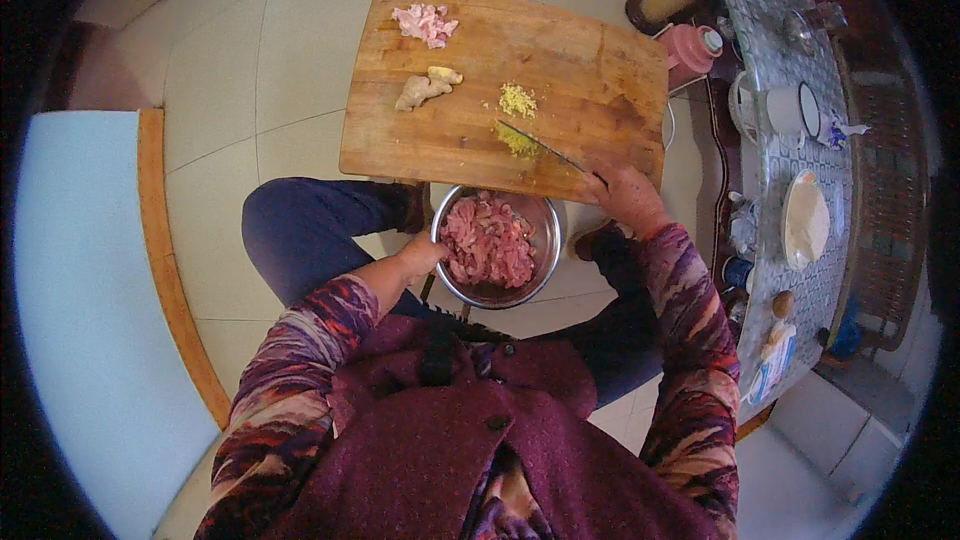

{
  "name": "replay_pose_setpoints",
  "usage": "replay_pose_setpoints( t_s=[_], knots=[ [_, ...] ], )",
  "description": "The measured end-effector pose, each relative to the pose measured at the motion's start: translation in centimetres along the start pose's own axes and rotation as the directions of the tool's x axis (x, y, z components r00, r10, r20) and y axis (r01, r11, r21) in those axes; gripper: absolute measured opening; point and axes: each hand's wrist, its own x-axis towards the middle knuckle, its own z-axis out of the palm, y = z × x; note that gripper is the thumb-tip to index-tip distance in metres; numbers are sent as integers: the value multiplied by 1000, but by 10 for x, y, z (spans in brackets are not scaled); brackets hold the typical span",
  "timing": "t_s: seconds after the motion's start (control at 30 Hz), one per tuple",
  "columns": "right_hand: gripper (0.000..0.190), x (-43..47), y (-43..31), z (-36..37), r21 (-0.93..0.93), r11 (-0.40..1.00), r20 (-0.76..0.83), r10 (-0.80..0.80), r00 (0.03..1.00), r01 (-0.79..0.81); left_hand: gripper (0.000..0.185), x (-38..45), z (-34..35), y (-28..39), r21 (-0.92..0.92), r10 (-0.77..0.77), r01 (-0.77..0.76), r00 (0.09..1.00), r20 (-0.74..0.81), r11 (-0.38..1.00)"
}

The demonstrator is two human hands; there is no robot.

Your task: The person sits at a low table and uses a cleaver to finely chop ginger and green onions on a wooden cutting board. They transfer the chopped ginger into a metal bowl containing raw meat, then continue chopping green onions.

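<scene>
My right hand (628, 195) grips a knife (549, 148) at the near right edge of a wooden cutting board (420, 142). The blade lies beside a pile of minced ginger (517, 141), seen nearly edge-on; a second minced pile (517, 100) sits just beyond it. Farther left on the board are a ginger root (424, 90) with a cut end and a small heap of pale pink meat pieces (425, 24). My left hand (421, 255) holds the rim of a steel bowl (553, 240) between my knees, full of cut raw meat (491, 240). Its fingertips are partly hidden.
To the right, a patterned table (765, 165) bears a white enamel mug (787, 109), a plate of pale powder (806, 221) and a bag. A pink thermos (690, 49) stands beyond the board's right edge. A pale blue surface with a wooden edge (154, 195) lies left.
</scene>
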Motion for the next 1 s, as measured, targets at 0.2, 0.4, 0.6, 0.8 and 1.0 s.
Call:
replay_pose_setpoints(
  t_s=[0.2,0.4,0.6,0.8,1.0],
  knots=[
    [36,12,-7,-2,-48,994,25,103,994,-101,45,-19,14,30,45,-67,70,996,-56,997],
    [36,30,-13,-3,-144,983,153,139,978,-117,49,-33,22,49,58,-31,32,999,-29,998],
    [34,-1,-33,3,30,981,-2,-193,981,193,49,-19,7,33,282,-127,124,992,-8,951],
    [30,-47,-34,18,5,999,202,35,979,-37,43,-21,18,33,105,21,-17,999,-39,994],
    [31,-24,-31,-1,112,964,14,240,971,-240,42,-11,5,16,156,-20,28,999,-49,987]
  ],
)
